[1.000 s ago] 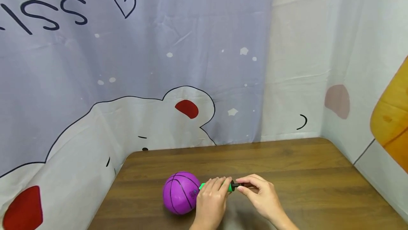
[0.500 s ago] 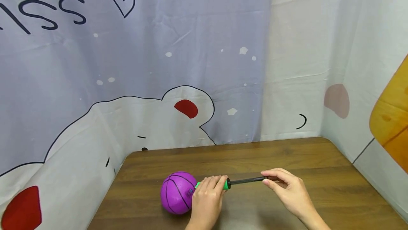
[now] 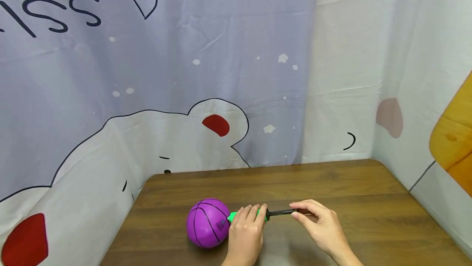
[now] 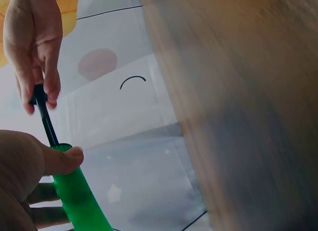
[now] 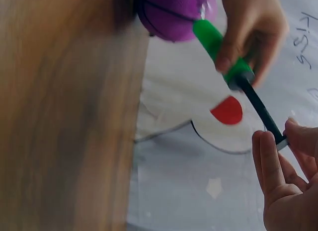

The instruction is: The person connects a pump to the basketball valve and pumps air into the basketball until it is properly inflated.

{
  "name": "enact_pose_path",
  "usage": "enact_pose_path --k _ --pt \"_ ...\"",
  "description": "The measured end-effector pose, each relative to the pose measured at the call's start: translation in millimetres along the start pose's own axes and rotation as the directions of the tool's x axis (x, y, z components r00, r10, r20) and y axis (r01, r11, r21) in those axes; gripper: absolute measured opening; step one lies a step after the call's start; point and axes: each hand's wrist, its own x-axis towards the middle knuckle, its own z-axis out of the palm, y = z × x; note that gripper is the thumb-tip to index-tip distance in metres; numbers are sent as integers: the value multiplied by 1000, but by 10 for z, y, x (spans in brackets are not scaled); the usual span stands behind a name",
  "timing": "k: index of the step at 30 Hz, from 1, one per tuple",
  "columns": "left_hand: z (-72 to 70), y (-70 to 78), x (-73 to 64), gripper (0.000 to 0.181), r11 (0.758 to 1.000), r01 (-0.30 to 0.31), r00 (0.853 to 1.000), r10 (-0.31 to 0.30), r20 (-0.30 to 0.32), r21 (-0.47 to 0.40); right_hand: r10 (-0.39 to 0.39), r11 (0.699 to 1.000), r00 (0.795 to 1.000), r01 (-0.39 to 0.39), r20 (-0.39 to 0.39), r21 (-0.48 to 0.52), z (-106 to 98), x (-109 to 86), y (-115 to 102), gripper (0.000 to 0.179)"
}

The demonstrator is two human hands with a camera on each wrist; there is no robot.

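Note:
A purple ball (image 3: 207, 223) with black basketball lines sits on the wooden table, left of both hands. My left hand (image 3: 245, 233) grips the green barrel of a hand pump (image 4: 79, 198), whose tip points at the ball's right side. Whether a needle enters the ball is too small to tell. Out of the barrel's right end comes a black rod (image 5: 257, 104), partly drawn out. At its outer end my right hand (image 3: 321, 227) pinches the black handle between thumb and fingers. In the head view the left fingers hide most of the barrel.
The wooden table (image 3: 354, 184) reaches back to a printed curtain (image 3: 236, 53) with bear drawings, hanging along its far edge. Another stretch of curtain (image 3: 416, 143) stands along the right side.
The right hand moved right, drawing the rod far out, then came partway back left, so less rod shows than half a second ago. The left hand and ball shifted only slightly.

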Motion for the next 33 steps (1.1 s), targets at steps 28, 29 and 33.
enact_pose_path --k 28,29,33 --pt "-47 -61 -25 45 999 41 999 -41 25 -18 38 999 999 -38 19 7 118 22 -23 21" --pt "-54 -70 -22 45 999 46 999 -45 30 -20 33 999 999 -33 12 -7 66 32 -28 21" --pt "-80 -96 -14 46 997 61 997 -59 49 -39 58 997 998 -59 -12 -56 -129 55 -52 20"
